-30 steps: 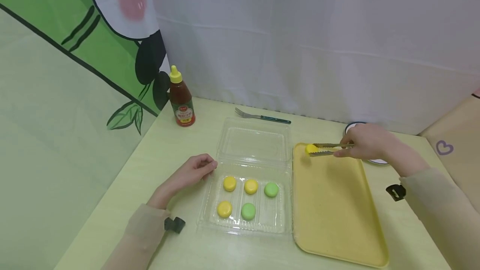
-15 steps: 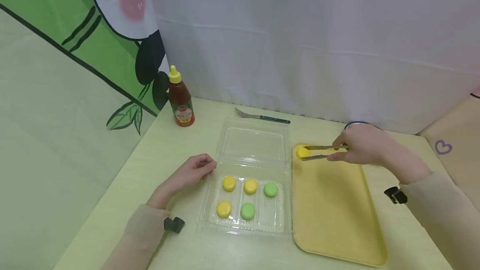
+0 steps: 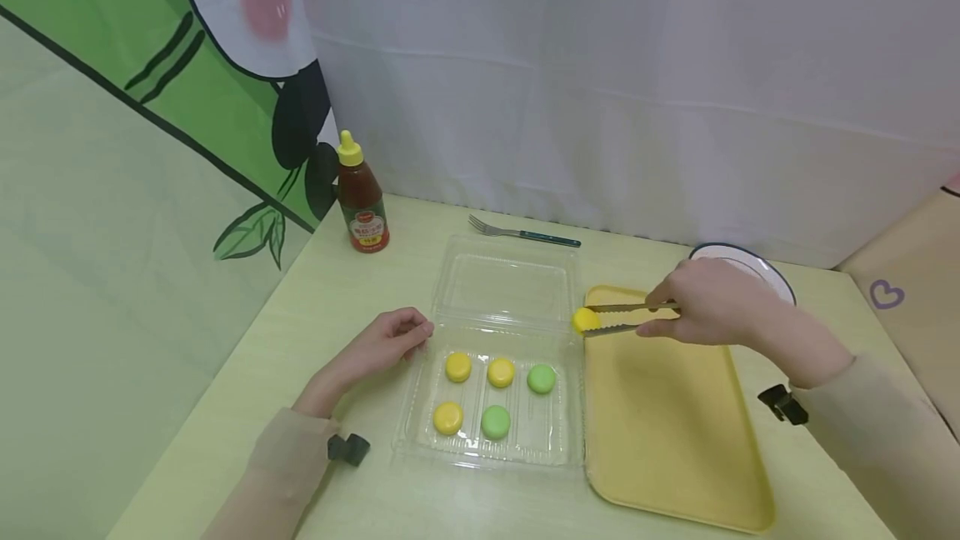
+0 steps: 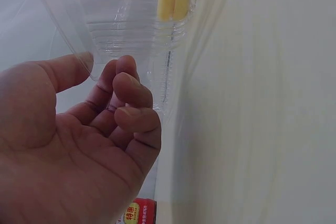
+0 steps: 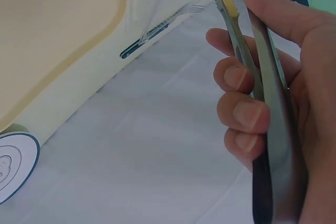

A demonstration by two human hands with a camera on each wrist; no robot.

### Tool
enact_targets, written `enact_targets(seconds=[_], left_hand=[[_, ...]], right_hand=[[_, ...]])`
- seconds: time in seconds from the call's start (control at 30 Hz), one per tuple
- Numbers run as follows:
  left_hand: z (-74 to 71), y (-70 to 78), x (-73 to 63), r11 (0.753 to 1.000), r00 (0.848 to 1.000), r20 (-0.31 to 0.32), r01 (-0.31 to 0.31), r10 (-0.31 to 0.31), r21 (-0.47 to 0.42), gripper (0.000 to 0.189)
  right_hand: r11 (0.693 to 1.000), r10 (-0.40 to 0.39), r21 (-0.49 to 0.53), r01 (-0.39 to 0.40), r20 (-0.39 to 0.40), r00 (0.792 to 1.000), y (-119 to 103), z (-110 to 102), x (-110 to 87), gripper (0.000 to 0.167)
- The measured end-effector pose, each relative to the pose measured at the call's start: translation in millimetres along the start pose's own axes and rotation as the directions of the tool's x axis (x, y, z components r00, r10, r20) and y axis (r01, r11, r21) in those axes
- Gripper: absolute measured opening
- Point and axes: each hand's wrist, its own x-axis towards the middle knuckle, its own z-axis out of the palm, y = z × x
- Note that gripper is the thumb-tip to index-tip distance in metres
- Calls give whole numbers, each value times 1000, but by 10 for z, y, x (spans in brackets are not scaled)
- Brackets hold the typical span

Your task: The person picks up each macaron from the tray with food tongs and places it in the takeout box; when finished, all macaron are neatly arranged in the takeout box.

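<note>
My right hand (image 3: 712, 302) grips metal tongs (image 3: 617, 329), curled fingers and thumb around their arms in the right wrist view. The serrated tips pinch a yellow macaron (image 3: 586, 321), held above the tray's left edge beside the clear plastic container (image 3: 545, 429). That hinged container lies open, its lid (image 3: 510, 277) folded back. In its compartments sit several macarons, among them a yellow one (image 3: 448, 418) and a green one (image 3: 542, 379). At the container's left side, my left hand (image 3: 386, 340) holds the rim between thumb and bent fingers, as the left wrist view shows.
A yellow tray (image 3: 675, 432) lies right of the container. Behind it is a white plate (image 3: 750, 263) with a blue rim, partly hidden by my right hand. A fork (image 3: 525, 233) lies behind the lid; a sauce bottle (image 3: 363, 207) stands at the back left.
My right hand has carried the tongs and yellow macaron leftward and slightly nearer, from over the tray to its left edge. The plate shows more now. My left hand stays put.
</note>
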Motion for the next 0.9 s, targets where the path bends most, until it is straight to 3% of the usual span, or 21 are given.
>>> enact_targets(seconds=[0.37,0.9], left_hand=[[-5,-40,28,1000,1000,-1,3,-3,1,25],[-14,-33,35,1000,1000,1,1,-1,6,26]], right_hand=[[997,-9,81,8,14,1000,-207,51,51,46],[995,-63,79,61,21,998,-428,290,90,40]])
